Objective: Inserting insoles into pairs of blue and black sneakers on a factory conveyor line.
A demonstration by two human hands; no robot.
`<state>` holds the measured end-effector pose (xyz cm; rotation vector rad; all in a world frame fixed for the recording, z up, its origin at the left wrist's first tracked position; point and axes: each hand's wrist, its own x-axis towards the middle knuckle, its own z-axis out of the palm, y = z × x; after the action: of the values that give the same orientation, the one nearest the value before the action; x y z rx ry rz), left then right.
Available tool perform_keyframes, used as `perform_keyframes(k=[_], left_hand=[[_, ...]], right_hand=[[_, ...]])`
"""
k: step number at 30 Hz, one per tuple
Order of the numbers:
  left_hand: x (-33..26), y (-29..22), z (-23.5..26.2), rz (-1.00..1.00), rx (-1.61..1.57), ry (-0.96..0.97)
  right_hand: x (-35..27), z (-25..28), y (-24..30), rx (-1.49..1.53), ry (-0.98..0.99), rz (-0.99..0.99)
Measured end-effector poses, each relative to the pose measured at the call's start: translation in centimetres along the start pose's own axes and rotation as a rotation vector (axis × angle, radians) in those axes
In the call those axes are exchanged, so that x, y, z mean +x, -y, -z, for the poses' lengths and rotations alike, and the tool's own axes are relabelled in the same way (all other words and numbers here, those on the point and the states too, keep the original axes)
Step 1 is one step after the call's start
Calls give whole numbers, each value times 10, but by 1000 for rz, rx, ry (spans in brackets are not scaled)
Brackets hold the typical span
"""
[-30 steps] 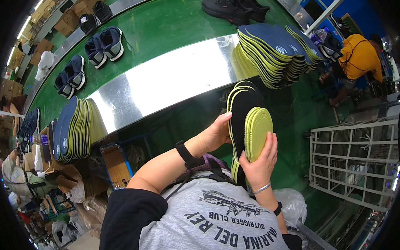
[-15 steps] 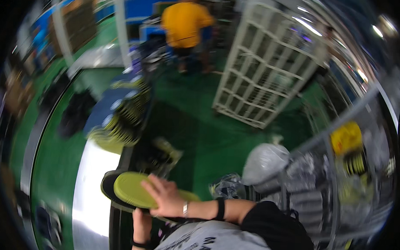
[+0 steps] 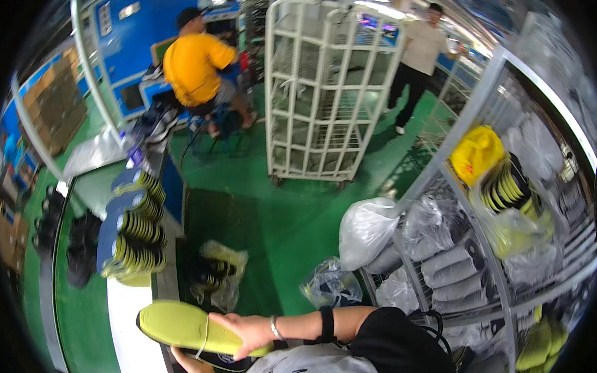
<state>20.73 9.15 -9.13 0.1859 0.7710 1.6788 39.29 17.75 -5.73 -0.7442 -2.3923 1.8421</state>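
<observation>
You are holding the yellow-green insoles (image 3: 188, 327) at the lower centre of the frame, long axis running left to right. Your right hand (image 3: 247, 333) is lying on top, fingers curled over them; your left hand (image 3: 190, 365) is supporting underneath, fingers hidden.

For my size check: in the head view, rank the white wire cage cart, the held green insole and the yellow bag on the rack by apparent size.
1. White wire cage cart
2. Green insole, though nearness to the camera enlarges it
3. Yellow bag
</observation>
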Motion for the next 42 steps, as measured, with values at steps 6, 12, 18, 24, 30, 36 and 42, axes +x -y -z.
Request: perform_keyframes(k=[6,12,18,24,30,36,42], left_hand=[[7,14,-43,-106,198,-226],[7,24,-36,-169,208,-227],[-4,13,-25,-116,176,-304],[-4,-10,8,-99,308,-69],[27,-67,62,-257,108,-290],[64,-149,104,-118,282,-43],[85,-180,165,82,110,-149]], right_hand=[[-17,23,-40,357,-118,-135],[-20,32,-33,767,15,-262],[-5,29,-29,1091,215,-345],[18,22,-17,1112,232,-407],[61,10,13,1088,350,-528],[70,3,9,878,138,-660],[114,-30,48,845,241,-561]])
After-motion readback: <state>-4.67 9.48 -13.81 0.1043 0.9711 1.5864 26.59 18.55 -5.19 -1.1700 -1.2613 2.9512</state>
